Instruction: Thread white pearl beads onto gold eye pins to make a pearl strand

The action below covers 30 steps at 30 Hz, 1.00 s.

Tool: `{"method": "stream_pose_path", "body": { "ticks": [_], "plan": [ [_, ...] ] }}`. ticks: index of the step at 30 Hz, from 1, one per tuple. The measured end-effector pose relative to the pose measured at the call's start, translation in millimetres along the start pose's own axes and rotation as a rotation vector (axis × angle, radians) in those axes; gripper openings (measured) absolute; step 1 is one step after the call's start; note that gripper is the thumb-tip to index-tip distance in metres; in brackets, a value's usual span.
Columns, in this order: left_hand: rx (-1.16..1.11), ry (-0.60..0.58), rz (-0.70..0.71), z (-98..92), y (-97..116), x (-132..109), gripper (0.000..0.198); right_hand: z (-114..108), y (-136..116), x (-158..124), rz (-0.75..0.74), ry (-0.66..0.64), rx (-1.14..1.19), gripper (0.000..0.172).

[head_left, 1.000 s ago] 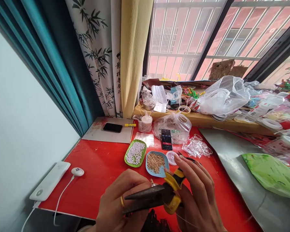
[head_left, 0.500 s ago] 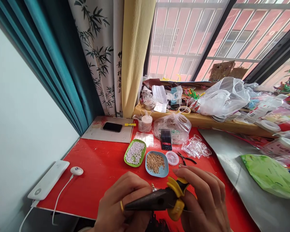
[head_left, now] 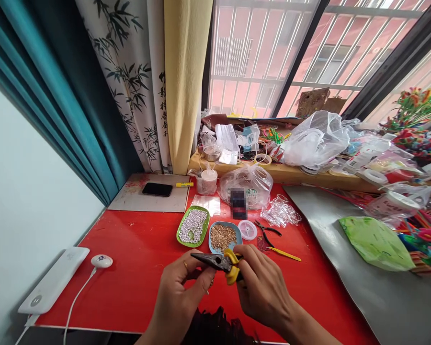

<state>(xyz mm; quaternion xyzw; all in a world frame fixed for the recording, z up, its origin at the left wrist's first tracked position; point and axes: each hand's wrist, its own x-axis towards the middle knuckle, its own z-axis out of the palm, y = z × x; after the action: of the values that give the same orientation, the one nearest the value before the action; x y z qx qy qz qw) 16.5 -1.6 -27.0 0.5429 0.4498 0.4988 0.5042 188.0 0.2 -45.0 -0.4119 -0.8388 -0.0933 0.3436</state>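
Note:
My right hand (head_left: 262, 282) is wrapped round the yellow-and-black handles of needle-nose pliers (head_left: 215, 261), whose dark jaws point left. My left hand (head_left: 183, 292), a gold ring on one finger, is closed under the jaws with thumb and fingers pinched. A small beaded piece (head_left: 211, 283), gold and pale, peeks out beside the left thumb; most of it is hidden. Just beyond the hands lie a blue tray (head_left: 241, 242) of gold beads (head_left: 222, 236) and a green tray (head_left: 180, 235) of pearly beads (head_left: 194, 225).
Right of the trays are a clear plastic spool (head_left: 247, 230), black-handled pliers (head_left: 267, 231), yellow tweezers (head_left: 284, 254) and small clear bags (head_left: 280, 211). A phone (head_left: 157, 189) lies at the back left. A grey sheet (head_left: 348, 273) and a green packet (head_left: 377, 243) occupy the right side.
Both hands and the pliers now appear lower over the table and farther from my head. The yellow tweezers have come into sight. The view has shifted somewhat to the right.

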Motion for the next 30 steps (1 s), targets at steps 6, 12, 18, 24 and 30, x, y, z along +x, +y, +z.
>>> {"method": "stream_pose_path", "body": {
  "ticks": [6,12,18,24,30],
  "plan": [
    [0.018,0.070,-0.144,6.9,-23.1,6.8,0.011,27.1,-9.8,-23.8,0.258,-0.085,0.237,0.027],
    [0.143,0.079,-0.130,14.9,-35.1,9.2,0.008,34.4,-17.6,-32.7,0.474,-0.119,0.517,0.025],
    [0.135,0.000,0.022,8.3,-17.3,3.0,0.010,5.7,-21.4,-20.7,0.553,-0.213,0.809,0.042],
    [0.047,0.009,0.147,5.2,5.8,-0.8,0.014,-10.6,-23.4,-13.2,0.407,-0.201,0.909,0.068],
    [-0.066,0.016,0.198,2.0,8.1,-5.7,0.023,-9.7,-23.1,-4.1,0.216,-0.090,0.629,0.048]
  ]
}}
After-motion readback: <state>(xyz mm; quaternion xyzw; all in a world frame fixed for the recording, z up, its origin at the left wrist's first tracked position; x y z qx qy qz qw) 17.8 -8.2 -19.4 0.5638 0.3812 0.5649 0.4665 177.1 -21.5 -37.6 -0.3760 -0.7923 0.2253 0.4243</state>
